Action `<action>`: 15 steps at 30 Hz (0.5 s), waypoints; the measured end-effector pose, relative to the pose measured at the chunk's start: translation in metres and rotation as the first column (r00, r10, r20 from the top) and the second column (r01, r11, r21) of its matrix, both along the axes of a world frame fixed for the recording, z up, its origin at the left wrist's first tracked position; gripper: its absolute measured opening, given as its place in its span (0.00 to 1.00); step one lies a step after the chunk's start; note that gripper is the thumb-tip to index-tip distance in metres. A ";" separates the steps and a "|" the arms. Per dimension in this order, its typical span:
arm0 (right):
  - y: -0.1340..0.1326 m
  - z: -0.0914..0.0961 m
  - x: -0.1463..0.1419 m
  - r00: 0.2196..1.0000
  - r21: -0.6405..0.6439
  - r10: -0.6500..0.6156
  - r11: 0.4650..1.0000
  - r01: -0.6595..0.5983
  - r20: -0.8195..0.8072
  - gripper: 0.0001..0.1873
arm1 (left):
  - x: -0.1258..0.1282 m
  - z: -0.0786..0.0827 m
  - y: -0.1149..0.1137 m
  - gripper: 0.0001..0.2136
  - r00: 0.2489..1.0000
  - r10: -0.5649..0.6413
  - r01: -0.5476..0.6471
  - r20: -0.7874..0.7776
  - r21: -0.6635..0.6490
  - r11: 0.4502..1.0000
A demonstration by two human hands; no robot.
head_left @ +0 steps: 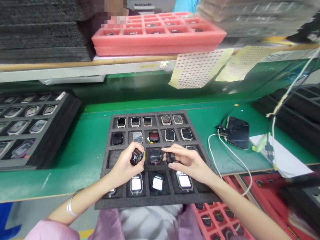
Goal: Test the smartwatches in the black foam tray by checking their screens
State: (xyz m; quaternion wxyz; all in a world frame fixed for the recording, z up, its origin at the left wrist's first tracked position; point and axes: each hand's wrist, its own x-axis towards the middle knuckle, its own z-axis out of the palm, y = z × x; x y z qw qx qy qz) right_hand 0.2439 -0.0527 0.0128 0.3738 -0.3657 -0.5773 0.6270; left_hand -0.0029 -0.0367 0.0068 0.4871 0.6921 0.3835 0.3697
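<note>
My left hand (130, 163) is closed around a dark smartwatch body (136, 156) with its screen facing up and lit. To the right, my right hand (183, 160) has its fingers around another dark watch body (170, 157), just above the tray. Under both hands lies a grey foam tray (150, 201) split into compartments that hold several watch bodies. Between the hands a watch with a purplish rim (155, 156) sits in its compartment. In the near row, watches with lit white screens (157, 182) are visible. My forearms and hands hide some compartments.
Black foam trays of watches (40, 133) are stacked at left. A pink foam tray (160, 40) stands on the shelf above. On the right lie a black phone-like device (238, 132), a white cable (212, 156) and paper (287, 160). Red trays (212, 220) sit below the bench edge.
</note>
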 end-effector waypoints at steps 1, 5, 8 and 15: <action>0.000 0.000 0.000 1.000 -0.003 0.000 1.000 0.000 -0.002 0.22 | 0.000 0.000 0.000 0.10 1.000 -0.003 0.003 0.011 -0.005 1.000; -0.001 0.000 0.000 1.000 -0.017 0.019 1.000 -0.019 0.010 0.23 | 0.001 0.002 0.000 0.09 0.999 -0.014 0.014 0.033 -0.013 1.000; -0.001 0.002 -0.001 1.000 -0.064 0.018 0.998 -0.017 0.016 0.23 | 0.001 0.001 0.000 0.09 1.000 0.000 0.000 0.006 -0.026 1.000; 0.001 0.008 -0.002 0.998 -0.220 -0.032 0.975 0.018 -0.057 0.25 | 0.003 0.001 0.002 0.13 0.983 -0.009 0.068 0.182 -0.323 0.944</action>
